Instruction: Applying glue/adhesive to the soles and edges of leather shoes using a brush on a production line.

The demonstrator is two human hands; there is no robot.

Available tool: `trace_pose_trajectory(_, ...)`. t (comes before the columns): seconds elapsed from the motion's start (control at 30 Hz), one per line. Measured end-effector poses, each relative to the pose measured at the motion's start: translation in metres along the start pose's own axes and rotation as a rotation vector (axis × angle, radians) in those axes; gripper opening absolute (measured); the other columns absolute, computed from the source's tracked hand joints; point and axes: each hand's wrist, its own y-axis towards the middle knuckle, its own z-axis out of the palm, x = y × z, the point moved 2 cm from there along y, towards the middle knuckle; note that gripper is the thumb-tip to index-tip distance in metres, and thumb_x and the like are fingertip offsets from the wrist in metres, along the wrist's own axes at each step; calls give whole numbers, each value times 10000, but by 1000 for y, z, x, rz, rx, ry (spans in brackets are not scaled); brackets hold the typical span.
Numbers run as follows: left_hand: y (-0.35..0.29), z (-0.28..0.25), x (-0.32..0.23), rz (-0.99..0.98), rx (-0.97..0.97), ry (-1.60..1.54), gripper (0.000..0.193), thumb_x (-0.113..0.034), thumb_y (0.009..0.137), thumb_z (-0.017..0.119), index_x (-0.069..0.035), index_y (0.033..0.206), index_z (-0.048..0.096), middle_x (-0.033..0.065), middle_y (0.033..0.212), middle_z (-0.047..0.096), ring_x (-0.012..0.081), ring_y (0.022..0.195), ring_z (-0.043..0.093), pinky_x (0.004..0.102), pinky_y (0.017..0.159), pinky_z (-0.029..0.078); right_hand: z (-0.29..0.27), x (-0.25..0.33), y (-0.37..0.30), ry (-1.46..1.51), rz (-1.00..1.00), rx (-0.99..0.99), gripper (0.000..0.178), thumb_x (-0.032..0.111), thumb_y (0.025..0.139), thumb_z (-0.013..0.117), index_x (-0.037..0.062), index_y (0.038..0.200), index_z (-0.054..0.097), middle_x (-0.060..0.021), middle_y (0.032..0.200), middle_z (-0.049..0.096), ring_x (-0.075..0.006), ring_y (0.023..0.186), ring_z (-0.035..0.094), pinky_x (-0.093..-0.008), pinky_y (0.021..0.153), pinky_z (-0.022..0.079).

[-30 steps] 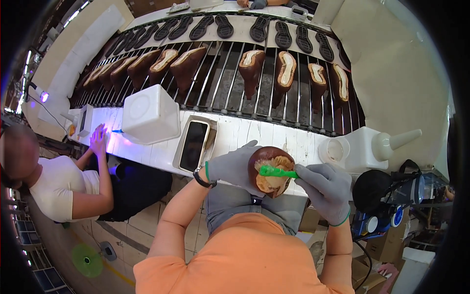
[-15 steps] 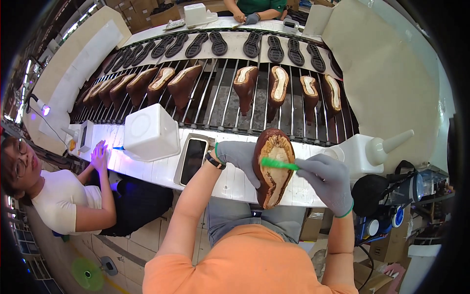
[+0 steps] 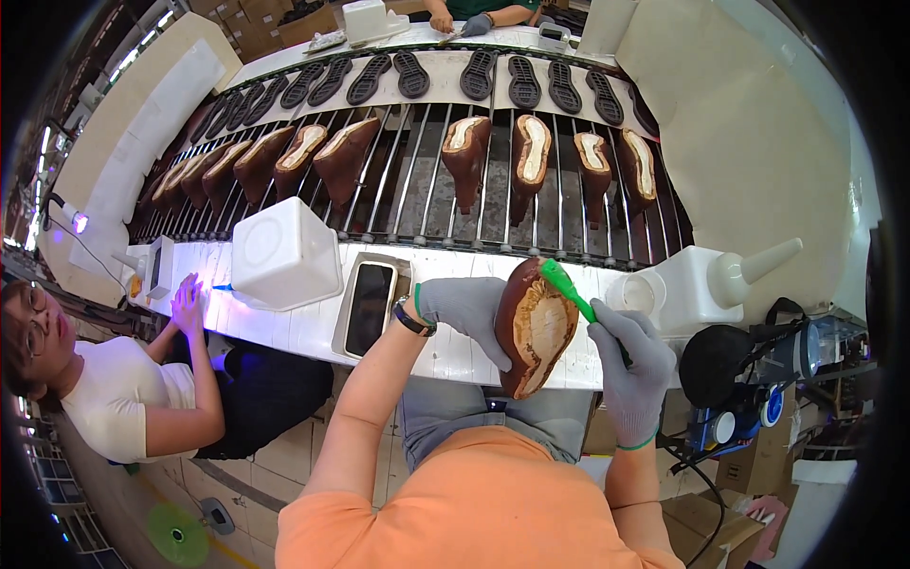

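My gloved left hand (image 3: pixel 466 313) is closed around the side of a brown shoe upper (image 3: pixel 543 332), whose pale underside faces up above the white bench edge. Between the fingers of my gloved right hand (image 3: pixel 633 365) is a green brush (image 3: pixel 566 287). Its head lies at the far end of the upper, by the rim of the underside. Beside the right hand stand a round white cup (image 3: pixel 643 292) and a white squeeze bottle (image 3: pixel 701 289) with a long spout.
Beyond the bench, several brown uppers (image 3: pixel 464 152) rest on a roller rack (image 3: pixel 427 180), with black soles (image 3: pixel 523 82) behind them. A phone (image 3: pixel 370 308) in a tray and a white container (image 3: pixel 284 256) are at left. A person (image 3: pixel 142 389) sits left; another's hands (image 3: pixel 464 24) show opposite.
My right hand has moved down, and the brush head has gone from the middle of the underside to the upper's far end. The brush now slants upward; the upper is slightly turned.
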Motion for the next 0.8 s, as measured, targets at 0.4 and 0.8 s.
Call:
trace_pose_trajectory(0.4, 11, -6, -5, 105, 31, 7, 696, -218, 647, 925, -25, 1244, 624, 92, 1193, 683, 163, 1080, 622, 304, 955, 505, -22, 8, 20, -289, -233, 320, 233, 120, 780, 759, 124, 1013, 735, -37, 792, 666, -245, 647, 624, -341, 570, 474)
trace_pose_trajectory(0.8, 13, -9, -2, 89, 23, -35, 805, -178, 658, 924, -2, 1340, 533, 98, 1251, 649, 157, 1129, 594, 297, 985, 488, -11, -29, 49, 83, -156, 136, 180, -3, 772, 730, 11, 951, 723, -102, 784, 650, -204, 672, 628, -293, 598, 474)
